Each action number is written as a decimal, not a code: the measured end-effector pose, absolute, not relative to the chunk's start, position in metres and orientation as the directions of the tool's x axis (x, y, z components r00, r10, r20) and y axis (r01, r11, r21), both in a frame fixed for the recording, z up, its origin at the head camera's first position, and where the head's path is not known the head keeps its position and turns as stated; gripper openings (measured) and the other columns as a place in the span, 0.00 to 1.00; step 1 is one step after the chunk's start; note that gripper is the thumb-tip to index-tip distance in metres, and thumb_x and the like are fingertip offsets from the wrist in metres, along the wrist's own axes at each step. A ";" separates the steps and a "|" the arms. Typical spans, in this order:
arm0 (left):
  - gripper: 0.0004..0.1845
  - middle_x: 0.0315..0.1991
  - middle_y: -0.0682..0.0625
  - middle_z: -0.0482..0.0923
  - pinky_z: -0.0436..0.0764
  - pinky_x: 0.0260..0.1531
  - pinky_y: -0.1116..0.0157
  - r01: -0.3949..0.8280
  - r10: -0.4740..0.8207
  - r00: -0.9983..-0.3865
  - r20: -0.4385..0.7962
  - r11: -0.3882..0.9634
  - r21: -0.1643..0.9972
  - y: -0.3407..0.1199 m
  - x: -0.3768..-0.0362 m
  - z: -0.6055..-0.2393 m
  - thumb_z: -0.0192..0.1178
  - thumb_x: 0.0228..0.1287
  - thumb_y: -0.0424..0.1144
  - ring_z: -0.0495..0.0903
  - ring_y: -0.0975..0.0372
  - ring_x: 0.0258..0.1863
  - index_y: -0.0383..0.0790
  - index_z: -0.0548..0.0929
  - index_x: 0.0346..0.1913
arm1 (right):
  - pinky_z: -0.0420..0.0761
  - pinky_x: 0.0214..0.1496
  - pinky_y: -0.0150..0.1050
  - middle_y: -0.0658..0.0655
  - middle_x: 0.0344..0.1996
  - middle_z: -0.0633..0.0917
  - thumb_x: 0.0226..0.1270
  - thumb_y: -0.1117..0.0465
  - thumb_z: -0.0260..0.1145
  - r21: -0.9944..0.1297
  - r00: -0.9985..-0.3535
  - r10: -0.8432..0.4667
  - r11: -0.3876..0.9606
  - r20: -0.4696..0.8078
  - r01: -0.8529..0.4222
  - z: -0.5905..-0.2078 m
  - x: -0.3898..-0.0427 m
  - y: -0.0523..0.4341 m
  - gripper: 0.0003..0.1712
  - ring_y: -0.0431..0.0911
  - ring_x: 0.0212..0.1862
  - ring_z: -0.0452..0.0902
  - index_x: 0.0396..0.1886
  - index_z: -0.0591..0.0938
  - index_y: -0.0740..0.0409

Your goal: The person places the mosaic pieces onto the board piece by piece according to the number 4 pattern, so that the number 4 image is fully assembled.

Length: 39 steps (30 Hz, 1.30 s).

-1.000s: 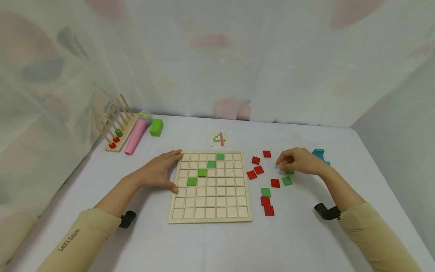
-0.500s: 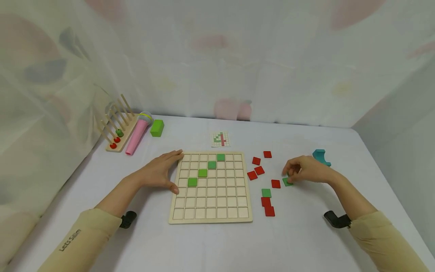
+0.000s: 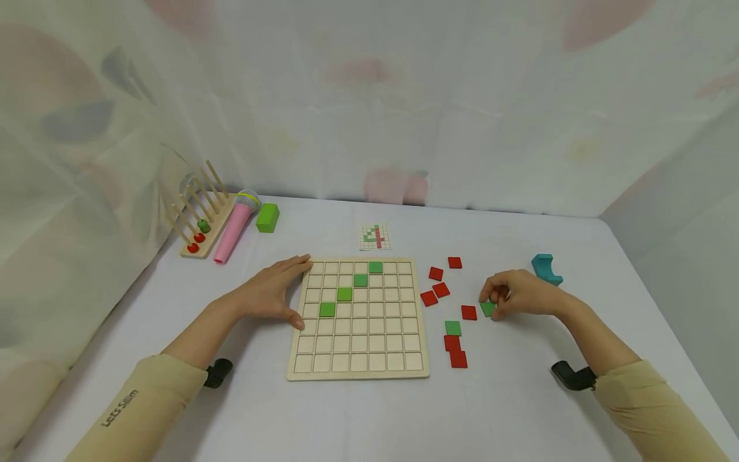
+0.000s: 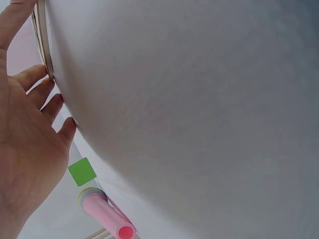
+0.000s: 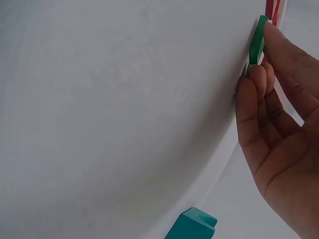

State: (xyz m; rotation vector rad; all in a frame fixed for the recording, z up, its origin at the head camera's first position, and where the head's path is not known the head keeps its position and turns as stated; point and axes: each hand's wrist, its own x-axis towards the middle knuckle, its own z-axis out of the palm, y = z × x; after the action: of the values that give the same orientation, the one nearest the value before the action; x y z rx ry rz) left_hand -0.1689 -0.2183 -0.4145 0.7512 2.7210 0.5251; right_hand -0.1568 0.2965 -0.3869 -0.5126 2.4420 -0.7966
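Observation:
A wooden grid board [image 3: 358,372] lies in the middle of the white table, with several green tiles [image 3: 344,294] set along a diagonal. My left hand [image 3: 271,292] rests flat against the board's left edge [image 4: 42,35], fingers straight. My right hand [image 3: 510,295] pinches a green tile [image 3: 487,308] between thumb and fingers at the table surface, right of the board; the right wrist view shows that green tile [image 5: 257,40] on edge between the fingertips. Loose red tiles [image 3: 435,285] and another green tile [image 3: 453,328] lie between the board and that hand.
A small pattern card [image 3: 374,236] lies behind the board. A teal block [image 3: 545,268] sits behind my right hand. At the back left stand a wooden peg rack [image 3: 199,221], a pink toy microphone [image 3: 233,224] and a green block [image 3: 267,217]. Curtains surround the table.
My right hand moved right and nearer me, from the tiles by the teal block to a green tile lower down, and closed its fingers on it. The left hand stayed put.

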 end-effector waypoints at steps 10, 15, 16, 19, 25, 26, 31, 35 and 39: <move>0.72 0.80 0.43 0.52 0.57 0.74 0.39 0.432 0.531 -0.832 -0.161 0.803 0.411 -0.219 -0.169 -0.415 0.76 0.27 0.71 0.51 0.44 0.79 0.38 0.58 0.77 | 0.79 0.34 0.29 0.51 0.28 0.79 0.52 0.61 0.78 -0.608 -0.801 -0.490 0.766 -0.344 -0.208 -0.388 -0.157 0.295 0.13 0.45 0.35 0.74 0.37 0.85 0.53; 0.71 0.80 0.43 0.52 0.57 0.74 0.39 0.434 0.531 -0.833 -0.156 0.801 0.413 -0.218 -0.168 -0.415 0.77 0.28 0.69 0.52 0.44 0.79 0.38 0.58 0.77 | 0.78 0.34 0.29 0.51 0.28 0.79 0.51 0.62 0.78 -0.602 -0.802 -0.495 0.767 -0.334 -0.223 -0.388 -0.158 0.293 0.13 0.45 0.35 0.74 0.36 0.84 0.53; 0.71 0.80 0.43 0.52 0.57 0.74 0.39 0.434 0.532 -0.833 -0.154 0.801 0.413 -0.218 -0.168 -0.415 0.77 0.28 0.69 0.52 0.44 0.79 0.38 0.58 0.77 | 0.78 0.34 0.30 0.51 0.28 0.79 0.51 0.62 0.78 -0.600 -0.801 -0.498 0.767 -0.332 -0.228 -0.388 -0.158 0.293 0.13 0.44 0.35 0.74 0.35 0.83 0.53; 0.71 0.80 0.43 0.52 0.58 0.74 0.39 0.439 0.534 -0.832 -0.149 0.799 0.412 -0.218 -0.169 -0.416 0.77 0.27 0.69 0.53 0.44 0.79 0.38 0.58 0.76 | 0.79 0.34 0.30 0.51 0.29 0.81 0.50 0.63 0.78 -0.597 -0.801 -0.505 0.764 -0.322 -0.243 -0.387 -0.159 0.292 0.13 0.44 0.34 0.74 0.33 0.82 0.54; 0.71 0.80 0.43 0.52 0.58 0.74 0.39 0.438 0.536 -0.830 -0.156 0.799 0.412 -0.218 -0.169 -0.415 0.77 0.27 0.69 0.52 0.45 0.79 0.38 0.58 0.77 | 0.79 0.36 0.30 0.49 0.29 0.82 0.53 0.63 0.77 -0.590 -0.791 -0.519 0.765 -0.324 -0.259 -0.383 -0.160 0.290 0.10 0.42 0.33 0.76 0.30 0.81 0.54; 0.71 0.80 0.43 0.52 0.58 0.74 0.39 0.437 0.536 -0.829 -0.158 0.799 0.413 -0.218 -0.169 -0.415 0.77 0.27 0.69 0.52 0.45 0.79 0.38 0.58 0.77 | 0.79 0.36 0.30 0.48 0.29 0.83 0.53 0.63 0.76 -0.590 -0.789 -0.520 0.765 -0.327 -0.259 -0.382 -0.160 0.290 0.10 0.42 0.33 0.76 0.30 0.82 0.53; 0.71 0.80 0.43 0.52 0.58 0.74 0.39 0.438 0.537 -0.829 -0.156 0.797 0.415 -0.218 -0.168 -0.414 0.77 0.27 0.69 0.52 0.44 0.79 0.38 0.58 0.76 | 0.80 0.37 0.31 0.48 0.28 0.84 0.55 0.62 0.75 -0.590 -0.783 -0.523 0.765 -0.337 -0.257 -0.379 -0.162 0.286 0.08 0.42 0.34 0.77 0.28 0.81 0.52; 0.71 0.80 0.43 0.52 0.59 0.74 0.39 0.443 0.540 -0.828 -0.151 0.795 0.416 -0.218 -0.168 -0.413 0.77 0.27 0.69 0.52 0.44 0.79 0.38 0.58 0.76 | 0.80 0.36 0.31 0.48 0.27 0.84 0.57 0.62 0.74 -0.585 -0.792 -0.520 0.766 -0.320 -0.267 -0.378 -0.164 0.279 0.07 0.41 0.33 0.77 0.28 0.81 0.52; 0.71 0.80 0.43 0.52 0.59 0.74 0.39 0.447 0.544 -0.826 -0.149 0.793 0.415 -0.219 -0.169 -0.414 0.77 0.27 0.69 0.52 0.44 0.79 0.38 0.58 0.76 | 0.79 0.35 0.30 0.48 0.26 0.84 0.58 0.63 0.73 -0.576 -0.809 -0.514 0.766 -0.285 -0.284 -0.377 -0.165 0.269 0.06 0.40 0.31 0.76 0.30 0.82 0.52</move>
State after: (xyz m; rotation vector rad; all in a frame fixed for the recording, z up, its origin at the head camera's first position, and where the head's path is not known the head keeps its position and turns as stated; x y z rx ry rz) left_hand -0.1686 -0.2185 -0.4141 0.7671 2.7217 0.5342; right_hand -0.1649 0.2694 -0.3773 -0.6040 2.5301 -0.7280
